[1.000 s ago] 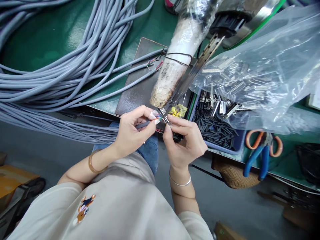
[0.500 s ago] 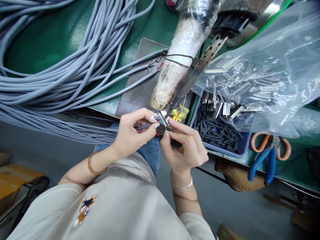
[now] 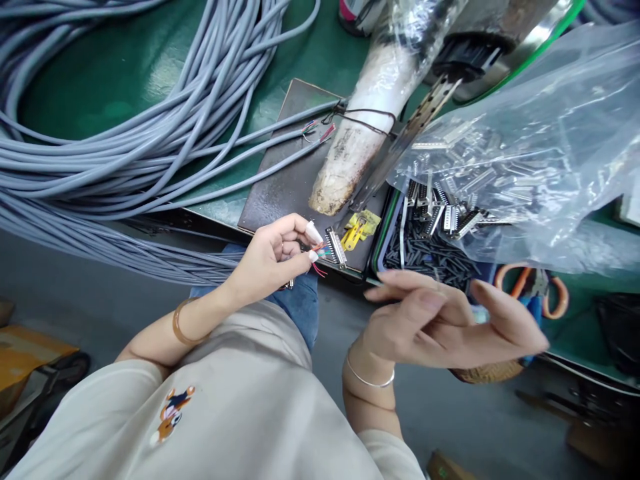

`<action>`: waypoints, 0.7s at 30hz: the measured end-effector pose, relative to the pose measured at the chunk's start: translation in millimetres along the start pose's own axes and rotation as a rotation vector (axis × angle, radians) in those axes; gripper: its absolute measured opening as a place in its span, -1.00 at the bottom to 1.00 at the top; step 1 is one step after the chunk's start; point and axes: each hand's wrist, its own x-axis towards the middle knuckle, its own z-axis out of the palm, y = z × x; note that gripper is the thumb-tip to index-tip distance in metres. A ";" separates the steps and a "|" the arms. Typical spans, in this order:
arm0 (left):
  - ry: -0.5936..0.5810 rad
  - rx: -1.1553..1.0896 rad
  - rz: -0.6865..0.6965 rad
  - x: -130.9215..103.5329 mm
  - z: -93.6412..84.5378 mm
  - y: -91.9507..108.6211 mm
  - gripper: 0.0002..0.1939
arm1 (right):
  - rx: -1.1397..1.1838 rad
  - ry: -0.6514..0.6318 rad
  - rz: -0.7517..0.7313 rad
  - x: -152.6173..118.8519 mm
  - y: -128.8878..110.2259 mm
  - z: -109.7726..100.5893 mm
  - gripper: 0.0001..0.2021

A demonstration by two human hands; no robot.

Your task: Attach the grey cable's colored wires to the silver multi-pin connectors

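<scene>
Two fingertips of my left hand (image 3: 277, 257), wrapped in white, pinch the coloured wires (image 3: 321, 251) at the end of a grey cable. Beside those fingertips is a metal multi-pin connector (image 3: 335, 247), its pins turned toward the wires; whether every wire joins it is too small to tell. A few red wire ends hang below. My right hand (image 3: 440, 320) is lifted off to the right, fingers apart and slightly blurred, with nothing visible in its grip. It hovers in front of the blue tray (image 3: 385, 257) and partly covers it and the pliers (image 3: 537, 287).
Behind the connector, a soldering iron (image 3: 383, 163) is tied to a plastic-wrapped stand (image 3: 345, 160) over a dark board (image 3: 280, 180). Yellow pieces (image 3: 357, 230) lie there. Grey cables (image 3: 125, 167) fill the left. A clear bag of connectors (image 3: 500, 160) overhangs the tray of black tubes.
My right hand has let go near the connector and swung right, its fingers spreading. My left hand stays nearly in place with the wires, and the connector now shows more fully.
</scene>
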 end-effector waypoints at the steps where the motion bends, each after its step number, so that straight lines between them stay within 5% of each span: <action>1: -0.018 -0.034 -0.008 -0.4 -2.1 -0.7 -0.79 | -0.020 0.017 -0.041 0.7 -3.6 3.7 -0.56; 10: -0.145 -0.233 -0.081 -2.5 -15.9 -4.8 -0.89 | -0.051 -0.256 -0.265 -3.8 -24.6 5.9 -0.83; 16: -0.132 -0.203 -0.064 -5.0 -17.6 -3.9 -0.79 | -0.162 -0.249 -0.351 -4.3 -29.6 11.0 -0.81; 21: -0.112 -0.121 -0.041 -4.5 -14.6 -4.9 -0.68 | -0.203 -0.232 -0.256 -2.2 -29.7 20.1 -0.77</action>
